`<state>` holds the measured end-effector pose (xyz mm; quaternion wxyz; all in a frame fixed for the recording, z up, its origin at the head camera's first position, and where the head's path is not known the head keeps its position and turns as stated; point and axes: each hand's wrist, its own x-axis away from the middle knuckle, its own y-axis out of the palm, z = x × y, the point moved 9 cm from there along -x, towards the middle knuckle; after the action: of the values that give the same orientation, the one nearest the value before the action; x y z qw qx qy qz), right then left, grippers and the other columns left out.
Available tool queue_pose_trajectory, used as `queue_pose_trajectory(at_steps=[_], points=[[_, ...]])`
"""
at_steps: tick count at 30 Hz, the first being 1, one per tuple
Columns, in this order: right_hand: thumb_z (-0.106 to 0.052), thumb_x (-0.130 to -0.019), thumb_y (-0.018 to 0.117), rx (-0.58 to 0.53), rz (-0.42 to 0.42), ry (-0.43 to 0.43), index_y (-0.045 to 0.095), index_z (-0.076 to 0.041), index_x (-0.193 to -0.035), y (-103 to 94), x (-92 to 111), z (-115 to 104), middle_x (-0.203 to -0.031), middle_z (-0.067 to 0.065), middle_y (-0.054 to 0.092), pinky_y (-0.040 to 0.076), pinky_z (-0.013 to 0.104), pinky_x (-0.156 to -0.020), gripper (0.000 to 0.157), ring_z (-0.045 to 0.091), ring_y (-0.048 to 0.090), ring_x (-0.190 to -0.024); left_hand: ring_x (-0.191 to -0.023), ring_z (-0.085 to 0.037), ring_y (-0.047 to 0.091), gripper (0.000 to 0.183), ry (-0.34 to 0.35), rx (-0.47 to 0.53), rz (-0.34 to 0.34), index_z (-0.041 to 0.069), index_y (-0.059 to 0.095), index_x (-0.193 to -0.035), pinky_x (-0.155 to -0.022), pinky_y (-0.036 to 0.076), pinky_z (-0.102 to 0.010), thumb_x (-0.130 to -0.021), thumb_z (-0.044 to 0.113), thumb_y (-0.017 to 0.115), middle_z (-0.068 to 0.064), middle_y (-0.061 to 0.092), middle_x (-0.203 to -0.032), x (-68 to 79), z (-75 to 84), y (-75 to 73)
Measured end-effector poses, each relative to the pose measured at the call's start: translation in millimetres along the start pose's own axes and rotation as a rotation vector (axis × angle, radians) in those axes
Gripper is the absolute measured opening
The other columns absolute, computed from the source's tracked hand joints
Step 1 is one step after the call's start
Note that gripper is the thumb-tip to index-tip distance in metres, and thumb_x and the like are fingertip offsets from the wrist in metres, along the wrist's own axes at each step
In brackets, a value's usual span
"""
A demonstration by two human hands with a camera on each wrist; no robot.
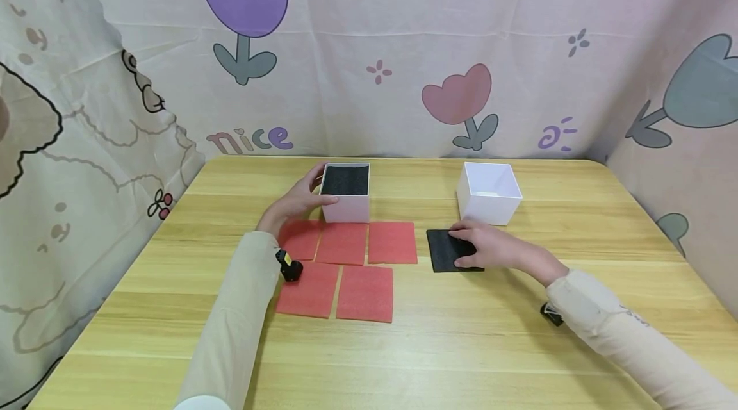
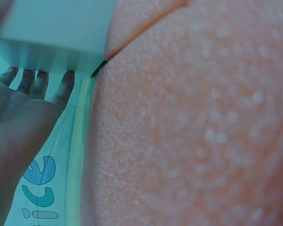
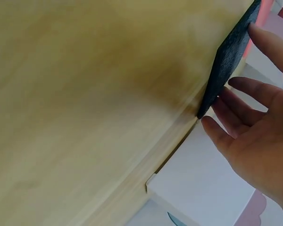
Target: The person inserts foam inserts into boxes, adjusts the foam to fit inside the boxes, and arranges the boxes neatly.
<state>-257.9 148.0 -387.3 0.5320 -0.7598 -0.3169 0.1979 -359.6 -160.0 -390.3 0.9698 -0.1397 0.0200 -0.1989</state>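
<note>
My left hand [image 1: 296,203] holds a white box [image 1: 347,209] at its left side, thumb across the front and fingers round the far side. A black felt-like piece [image 1: 346,180] fills the top of this box. In the left wrist view the fingertips [image 2: 67,77] press against the box wall [image 2: 52,21]. On the right, a black square pad [image 1: 441,252] lies on the table. My right hand [image 1: 490,246] rests over its right part, fingers loosely spread, fingertips at the far edge and thumb lower down. The right wrist view has them touching the pad [image 3: 228,56].
Several red squares [image 1: 365,293] lie in two rows in front of the left box. A second white box [image 1: 490,203], its top uncovered, stands behind the black pad. The wooden table [image 1: 478,346] ends at a printed cloth [image 1: 346,96] at the back.
</note>
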Motion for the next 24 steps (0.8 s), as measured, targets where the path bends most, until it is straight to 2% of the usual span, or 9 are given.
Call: queue_pose_trajectory(at_steps=[3, 7, 11, 13, 17, 21, 24], points=[[-0.024, -0.079, 0.080, 0.006, 0.005, -0.036, 0.058, 0.016, -0.121, 0.6, 3, -3, -0.124, 0.025, 0.052, 0.044, 0.048, -0.092, 0.062, 0.037, 0.050, -0.112, -0.144, -0.033, 0.012, 0.093, 0.003, 0.002, -0.003, 0.013, 0.009, -0.156, -0.113, 0.020, -0.051, -0.085, 0.009, 0.069, -0.013, 0.013, -0.159, 0.5, 0.9, 1.3], [-0.027, -0.075, 0.083, -0.003, -0.030, -0.046, 0.052, 0.017, -0.128, 3.8, 10, -3, -0.133, 0.030, 0.044, 0.041, 0.051, -0.095, 0.075, 0.044, 0.044, -0.120, -0.144, -0.033, 0.012, 0.092, 0.002, 0.005, -0.003, 0.013, 0.010, -0.156, -0.113, 0.019, -0.051, -0.085, 0.009, 0.069, -0.013, 0.013, -0.159, 0.8, 0.4, 1.5], [-0.024, -0.074, 0.083, 0.001, -0.060, -0.056, 0.049, 0.016, -0.131, 6.8, 12, -3, -0.138, 0.033, 0.041, 0.040, 0.052, -0.098, 0.077, 0.047, 0.041, -0.125, -0.145, -0.032, 0.010, 0.092, -0.020, -0.005, -0.001, 0.015, 0.008, -0.156, -0.114, 0.018, -0.050, -0.086, 0.010, 0.068, -0.011, 0.011, -0.159, 1.0, -2.2, -0.3], [-0.023, -0.074, 0.083, 0.013, -0.050, -0.073, 0.050, 0.016, -0.130, 6.3, 13, -4, -0.137, 0.032, 0.043, 0.041, 0.052, -0.097, 0.075, 0.046, 0.044, -0.123, -0.145, -0.031, 0.008, 0.093, -0.028, -0.006, -0.005, 0.015, 0.007, -0.156, -0.114, 0.018, -0.050, -0.087, 0.010, 0.068, -0.011, 0.009, -0.160, 1.1, -3.1, -0.5], [-0.023, -0.073, 0.084, 0.020, -0.020, -0.040, 0.048, 0.016, -0.131, 4.7, 15, -3, -0.135, 0.032, 0.044, 0.041, 0.052, -0.097, 0.078, 0.045, 0.045, -0.122, -0.145, -0.032, 0.006, 0.094, -0.036, -0.007, -0.008, 0.015, 0.005, -0.156, -0.114, 0.016, -0.051, -0.087, 0.011, 0.068, -0.012, 0.007, -0.160, 1.7, -4.1, -0.6], [-0.027, -0.072, 0.084, 0.031, 0.025, -0.010, 0.046, 0.015, -0.133, 2.7, 18, 0, -0.134, 0.031, 0.043, 0.041, 0.051, -0.097, 0.083, 0.041, 0.046, -0.119, -0.145, -0.031, 0.007, 0.093, -0.037, -0.016, -0.003, 0.015, 0.005, -0.156, -0.114, 0.015, -0.049, -0.087, 0.012, 0.068, -0.011, 0.008, -0.160, 2.1, -3.8, -0.5], [-0.032, -0.071, 0.083, 0.043, 0.059, -0.025, 0.049, 0.013, -0.132, -0.1, 18, -3, -0.131, 0.026, 0.044, 0.042, 0.049, -0.096, 0.083, 0.036, 0.048, -0.116, -0.145, -0.031, 0.007, 0.093, -0.026, -0.016, -0.002, 0.015, 0.005, -0.156, -0.115, 0.015, -0.048, -0.087, 0.012, 0.068, -0.011, 0.008, -0.160, 1.7, -2.3, 0.5]])
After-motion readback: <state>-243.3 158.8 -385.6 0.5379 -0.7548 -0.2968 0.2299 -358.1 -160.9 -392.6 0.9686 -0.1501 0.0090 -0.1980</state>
